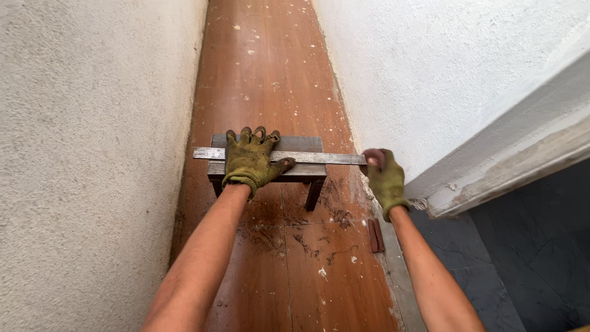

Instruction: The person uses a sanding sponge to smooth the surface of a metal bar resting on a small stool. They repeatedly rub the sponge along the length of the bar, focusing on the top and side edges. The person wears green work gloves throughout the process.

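1. Your left hand [251,161], in a worn olive-green glove, lies flat with the fingers spread across a long metal straightedge [319,157], pressing it down onto the top of a small dark stool [301,172]; the fingertips curl over the stool's far edge and the thumb points right along the bar.
2. Your right hand [384,178], gloved the same way, is closed around the right end of the straightedge — the fingers wrap over it just beside the white wall [430,80].
3. The straightedge runs crosswise, left to right, over the stool. Its left end juts a little past the stool's left side, and its right end reaches well beyond the stool's right side to your right hand.
4. The stool stands on a reddish-brown wooden floor [270,80] speckled with pale flecks of plaster, in a narrow passage between a rough grey wall [92,154] on the left and the white wall on the right.
5. Two small reddish-brown sticks [376,235] lie side by side on the floor near the right wall — just below your right wrist.
6. Lower right, a worn pale ledge [510,172] slants out from the white wall, with dark grey tiles [528,258] under it.
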